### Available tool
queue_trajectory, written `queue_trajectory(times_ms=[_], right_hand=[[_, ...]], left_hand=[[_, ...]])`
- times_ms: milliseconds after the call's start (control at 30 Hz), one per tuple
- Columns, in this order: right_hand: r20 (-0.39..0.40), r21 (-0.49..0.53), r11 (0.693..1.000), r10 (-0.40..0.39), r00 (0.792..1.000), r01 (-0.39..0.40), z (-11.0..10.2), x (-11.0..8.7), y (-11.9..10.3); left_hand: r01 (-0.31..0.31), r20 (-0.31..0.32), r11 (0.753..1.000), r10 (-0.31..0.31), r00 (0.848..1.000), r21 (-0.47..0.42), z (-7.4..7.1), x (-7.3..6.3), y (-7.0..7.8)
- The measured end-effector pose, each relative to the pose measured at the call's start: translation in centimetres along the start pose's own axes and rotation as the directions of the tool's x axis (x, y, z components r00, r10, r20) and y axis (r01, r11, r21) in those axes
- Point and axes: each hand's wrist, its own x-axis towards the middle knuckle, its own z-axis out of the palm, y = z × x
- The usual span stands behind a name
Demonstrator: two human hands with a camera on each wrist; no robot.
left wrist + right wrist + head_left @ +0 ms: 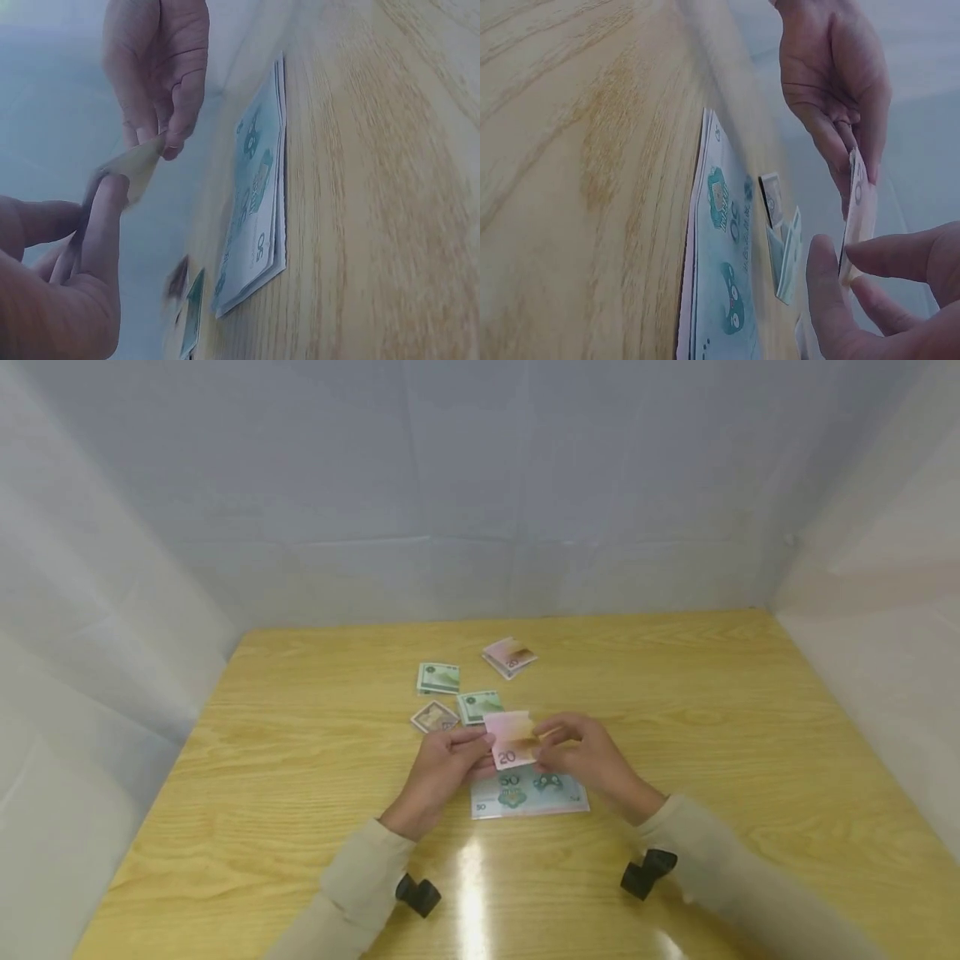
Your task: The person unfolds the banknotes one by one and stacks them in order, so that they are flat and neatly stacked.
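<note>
A folded pinkish-brown banknote marked 20 is held up between both hands. My left hand pinches its left edge between thumb and fingers. At the opposite edge, my right hand grips it with thumb and fingertips, as the right wrist view also shows. Below the hands lies a small stack of flat, blue-green 50 notes, partly covered by the held note in the head view. In the left wrist view, the stack shows more than one layer along its edge.
Beyond the hands lie two folded green notes, a folded brownish note and a folded pinkish 20 note. All rest on a wooden table. White sheeting hangs behind and at both sides.
</note>
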Motion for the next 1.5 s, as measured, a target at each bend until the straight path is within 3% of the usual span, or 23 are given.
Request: queue_trajectory(times_ms=[167, 367, 600, 733, 1133, 1333, 1500], right_hand=[[0.048, -0.084, 0.996, -0.031, 0.998, 0.035, 0.5, -0.1, 0.2], [0.124, -0.059, 0.998, -0.026, 0.992, 0.034, 1.1, -0.4, 0.0], [0.208, -0.009, 0.999, -0.041, 0.977, 0.044, 1.4, -0.8, -0.2], [0.225, -0.037, 0.998, -0.041, 0.974, 0.050, 1.6, -0.8, -0.5], [0.209, -0.040, 0.998, -0.030, 0.977, 0.040, 1.9, -1.0, -0.9], [0.148, -0.029, 0.999, -0.025, 0.989, 0.030, 1.6, -1.1, -1.0], [0.074, -0.034, 0.999, 0.025, 0.997, -0.023, 1.1, -1.3, -0.9]], left_hand=[[-0.021, 0.002, 1.000, 0.021, 1.000, 0.007, 0.1, -0.1, 0.2], [-0.031, 0.059, 0.999, 0.032, 0.998, -0.014, 0.1, -0.2, 0.4], [-0.018, 0.059, 1.000, 0.020, 0.998, -0.026, 0.2, -0.4, 0.6], [-0.030, 0.058, 0.999, 0.031, 0.998, -0.016, 0.1, -0.4, 0.6], [-0.055, 0.058, 0.998, 0.054, 0.997, 0.007, 0.0, -0.5, 0.4], [-0.061, 0.038, 0.997, 0.059, 0.998, 0.049, 0.0, -0.6, 0.3], [-0.074, 0.000, 0.990, 0.075, 0.997, 0.120, -0.2, -0.8, 0.2]])
